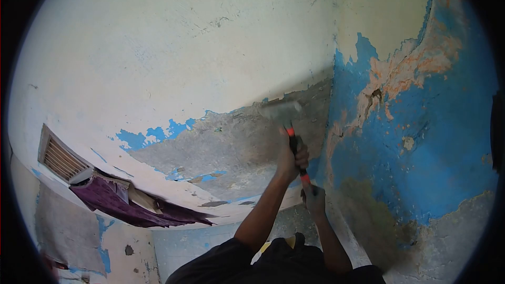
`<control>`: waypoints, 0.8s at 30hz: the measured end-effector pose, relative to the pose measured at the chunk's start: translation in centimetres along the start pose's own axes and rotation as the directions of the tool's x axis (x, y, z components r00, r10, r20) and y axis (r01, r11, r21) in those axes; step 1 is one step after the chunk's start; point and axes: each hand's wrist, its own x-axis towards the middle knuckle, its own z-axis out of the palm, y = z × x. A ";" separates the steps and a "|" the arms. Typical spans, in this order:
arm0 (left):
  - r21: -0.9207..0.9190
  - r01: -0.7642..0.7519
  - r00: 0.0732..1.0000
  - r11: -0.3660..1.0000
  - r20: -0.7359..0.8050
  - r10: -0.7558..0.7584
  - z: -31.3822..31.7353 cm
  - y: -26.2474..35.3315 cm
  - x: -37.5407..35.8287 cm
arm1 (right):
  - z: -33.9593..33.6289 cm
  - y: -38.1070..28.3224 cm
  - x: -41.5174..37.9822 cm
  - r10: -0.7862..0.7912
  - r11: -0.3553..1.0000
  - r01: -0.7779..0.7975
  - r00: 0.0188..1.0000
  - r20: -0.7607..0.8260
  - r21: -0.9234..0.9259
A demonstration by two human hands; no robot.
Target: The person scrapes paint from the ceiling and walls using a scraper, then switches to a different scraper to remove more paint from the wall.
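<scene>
I hold a scraper with a wide grey blade point(281, 111) and a red and black handle, raised against the wall. The blade lies on the edge where white paint meets a bare grey plaster patch point(236, 147). My left hand point(291, 153) grips the upper part of the handle, just under the blade. My right hand point(315, 200) is closed on the lower end of the handle. Both arms in dark sleeves reach up from the bottom of the view.
The wall to the right carries peeling blue paint point(436, 142) with orange and grey patches. A slatted vent grille point(60, 158) sits at the left, and a purple cloth point(121, 202) hangs over the ledge beneath it. White paint covers the upper left wall.
</scene>
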 end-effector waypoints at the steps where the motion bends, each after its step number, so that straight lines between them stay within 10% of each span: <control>1: -0.002 -0.025 1.000 1.000 -0.006 0.025 0.5 0.2 0.2 | 0.4 -0.4 0.4 -0.009 1.000 0.009 1.000 -0.028 -0.011; 16: -0.004 -0.140 0.987 0.990 0.077 0.140 5.5 5.7 1.2 | 0.6 -8.8 2.7 -0.114 0.992 0.111 0.991 0.073 0.052; 24: -0.017 0.033 0.998 0.999 -0.051 -0.034 -1.2 -5.9 1.3 | -3.3 3.8 -1.0 0.091 0.995 -0.090 0.995 0.027 -0.029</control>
